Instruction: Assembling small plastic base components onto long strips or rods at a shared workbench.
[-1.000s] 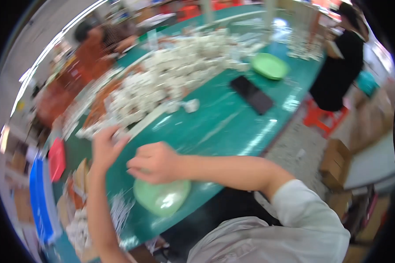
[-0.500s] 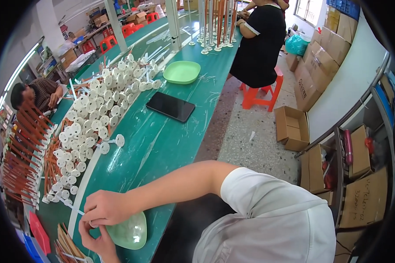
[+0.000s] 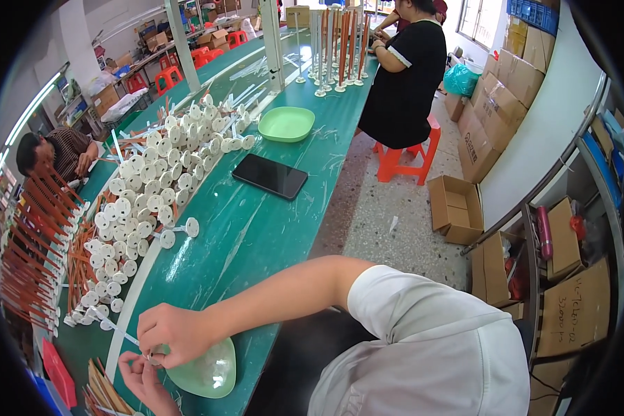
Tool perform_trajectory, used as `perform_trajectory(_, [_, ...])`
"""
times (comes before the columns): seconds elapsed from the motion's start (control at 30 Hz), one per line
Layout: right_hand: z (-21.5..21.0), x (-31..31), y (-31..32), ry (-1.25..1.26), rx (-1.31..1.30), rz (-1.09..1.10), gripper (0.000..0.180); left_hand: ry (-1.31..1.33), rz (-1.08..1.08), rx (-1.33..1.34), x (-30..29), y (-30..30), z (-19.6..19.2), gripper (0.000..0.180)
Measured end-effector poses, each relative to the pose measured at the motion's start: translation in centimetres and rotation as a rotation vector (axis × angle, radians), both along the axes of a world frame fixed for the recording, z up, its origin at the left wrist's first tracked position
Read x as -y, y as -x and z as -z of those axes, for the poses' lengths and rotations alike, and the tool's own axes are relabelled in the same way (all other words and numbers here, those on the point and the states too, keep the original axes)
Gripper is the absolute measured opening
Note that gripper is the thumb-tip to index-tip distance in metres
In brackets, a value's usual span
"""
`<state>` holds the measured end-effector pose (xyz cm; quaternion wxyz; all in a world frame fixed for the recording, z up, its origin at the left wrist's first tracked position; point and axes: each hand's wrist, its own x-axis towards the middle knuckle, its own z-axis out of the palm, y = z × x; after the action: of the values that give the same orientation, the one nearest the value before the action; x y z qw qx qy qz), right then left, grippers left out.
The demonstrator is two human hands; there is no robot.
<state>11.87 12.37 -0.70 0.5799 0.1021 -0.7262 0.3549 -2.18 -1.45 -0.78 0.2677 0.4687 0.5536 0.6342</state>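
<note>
Between both hands, a thin white stick point(image 3: 121, 331) is pinched: the right hand point(image 3: 177, 333) closes on it from above, the left hand point(image 3: 142, 374) from below. Just beside them sits a pale green dish point(image 3: 208, 371); farther off, white discs point(image 3: 142, 215) and a black phone point(image 3: 270, 176).

Bright, even daylight fills the workshop, with a window point(image 3: 480, 19) glowing at the top right and a ceiling strip light point(image 3: 22, 132) flaring at the left rim. The glossy green tabletop point(image 3: 256, 229) carries pale streaks of glare. Shadows are soft. Fisheye distortion bends straight edges; black vignette rings the sharp frame.
</note>
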Motion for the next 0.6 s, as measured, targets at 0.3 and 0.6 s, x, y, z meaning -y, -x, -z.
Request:
perform_trajectory(0.3, [0.7,-0.5,-1.0,-0.117,-0.003,0.028,0.015,0.090,0.179,0.302,-1.0,-3.4,-1.7,0.041])
perform_trajectory(0.6, [0.6,-0.6,-0.8,-0.139,0.001,0.017,0.011,0.109,0.279,0.302,-0.8,-1.4,-0.2,0.046])
